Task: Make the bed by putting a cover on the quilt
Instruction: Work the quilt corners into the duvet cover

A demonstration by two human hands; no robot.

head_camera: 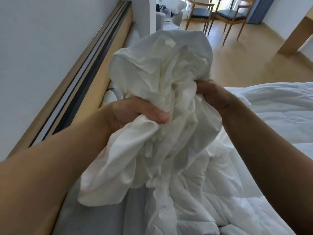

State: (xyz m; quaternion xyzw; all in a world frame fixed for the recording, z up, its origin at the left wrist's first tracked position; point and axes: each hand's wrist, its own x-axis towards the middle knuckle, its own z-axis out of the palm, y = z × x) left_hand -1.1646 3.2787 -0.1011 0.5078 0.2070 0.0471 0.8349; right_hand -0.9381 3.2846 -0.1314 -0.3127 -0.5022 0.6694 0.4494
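- Above the near-left part of the bed: the cover (pixel 162 68), a thin white crumpled cloth, is held up in the air as one bunch between both hands.
- Left hand (pixel 135 111): grips the bunch from the left side. Thumb (pixel 159 115) is pressed across a fold in front; the other fingers are curled behind the cloth and hidden.
- Right hand (pixel 213 95): grips the bunch from the right, slightly higher and farther from the camera than the left. Its fingers are buried in the fabric, so only the back of the hand and the wrist show; clamped on the cloth, by the look of it.
- Key relation: the long axis of the bunch runs roughly up and down. Most of its bulk balloons above the two grips, and a loose tail hangs below the left hand.
- Quilt (pixel 271 116): puffy and white, lying on the bed below and to the right of the hands. One ridge of it rises toward the underside of the bunch.
- Cannot tell whether a quilt corner already sits inside the cover, or where the cover's opening is.
- Judgement: the right hand is nearer the main mass of the quilt. The next move likely calls for spreading the hands apart along an edge to find the opening.
- Surroundings: grey sheet (pixel 88 217) bare at lower left, wooden headboard (pixel 94 78) along the wall, chairs (pixel 199 12) far off.
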